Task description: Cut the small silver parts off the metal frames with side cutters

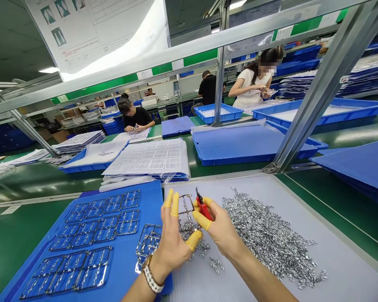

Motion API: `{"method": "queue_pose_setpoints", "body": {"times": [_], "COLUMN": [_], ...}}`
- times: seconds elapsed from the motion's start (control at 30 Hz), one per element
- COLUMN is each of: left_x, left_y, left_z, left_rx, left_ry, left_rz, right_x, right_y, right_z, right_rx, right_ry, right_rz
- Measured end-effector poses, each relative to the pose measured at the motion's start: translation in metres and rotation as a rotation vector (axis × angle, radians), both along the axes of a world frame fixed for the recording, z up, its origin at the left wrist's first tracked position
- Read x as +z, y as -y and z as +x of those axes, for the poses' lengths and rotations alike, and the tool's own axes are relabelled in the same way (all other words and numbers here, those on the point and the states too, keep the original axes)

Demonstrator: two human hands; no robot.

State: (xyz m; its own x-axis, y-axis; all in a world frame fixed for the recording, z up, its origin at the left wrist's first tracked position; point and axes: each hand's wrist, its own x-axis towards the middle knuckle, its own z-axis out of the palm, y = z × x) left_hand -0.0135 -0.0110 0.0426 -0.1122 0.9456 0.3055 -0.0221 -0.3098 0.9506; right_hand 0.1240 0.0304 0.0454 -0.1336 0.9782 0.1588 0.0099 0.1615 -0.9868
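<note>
Both forearms bare, in from the near edge, angled toward each other. Left forearm (137, 290) runs far and right; left wrist (159, 268) has a white-strapped watch (151, 279) on it. Left hand (172, 239): spread, two fingers (174, 205) extended up and far, thumb (194, 240) out to the right, wide gap between. Right forearm (261, 272) runs far and left, wrist roughly in line. Right hand (222, 228): closed in a grip, thumb (202, 220) on the near side, pointing left toward the other hand. Yellow covers on visible fingertips, both hands. Hands near each other, left one slightly nearer.
</note>
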Motion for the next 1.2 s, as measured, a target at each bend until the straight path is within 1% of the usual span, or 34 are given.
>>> {"method": "queue_pose_setpoints", "body": {"times": [0.07,0.1,0.2,0.23,0.3,0.37,0.43,0.57,0.67,0.77,0.97,1.2], "left_x": [-0.002,-0.004,-0.009,-0.01,-0.009,-0.007,-0.005,-0.004,-0.005,-0.008,-0.018,-0.022], "left_y": [-0.004,-0.006,-0.014,-0.017,-0.022,-0.026,-0.028,-0.028,-0.029,-0.03,-0.034,-0.033], "left_z": [-0.004,-0.006,-0.008,-0.008,-0.008,-0.008,-0.008,-0.01,-0.01,-0.01,-0.009,-0.012], "left_rx": [0.016,-0.013,-0.187,-0.232,-0.28,-0.287,-0.301,-0.316,-0.296,-0.282,-0.265,-0.3], "left_ry": [0.14,0.245,0.63,0.743,0.907,0.996,1.028,1.016,0.994,0.973,0.91,0.896], "left_rz": [-0.041,-0.096,-0.302,-0.354,-0.426,-0.474,-0.509,-0.489,-0.459,-0.468,-0.481,-0.464], "right_x": [0.0,-0.001,-0.011,-0.015,-0.023,-0.028,-0.027,-0.013,-0.003,0.001,0.007,0.011], "right_y": [0.003,0.006,0.018,0.022,0.03,0.037,0.039,0.033,0.025,0.021,0.023,0.023], "right_z": [-0.002,-0.004,-0.018,-0.024,-0.036,-0.042,-0.041,-0.022,-0.009,-0.007,-0.012,-0.011], "right_rx": [-0.069,-0.086,-0.06,-0.04,-0.028,-0.03,-0.028,-0.047,-0.073,-0.036,-0.018,-0.027], "right_ry": [0.127,0.21,0.442,0.499,0.613,0.711,0.751,0.77,0.919,1.036,1.121,1.159], "right_rz": [0.176,0.302,0.695,0.785,0.87,0.885,0.871,0.793,0.696,0.638,0.597,0.587]}}
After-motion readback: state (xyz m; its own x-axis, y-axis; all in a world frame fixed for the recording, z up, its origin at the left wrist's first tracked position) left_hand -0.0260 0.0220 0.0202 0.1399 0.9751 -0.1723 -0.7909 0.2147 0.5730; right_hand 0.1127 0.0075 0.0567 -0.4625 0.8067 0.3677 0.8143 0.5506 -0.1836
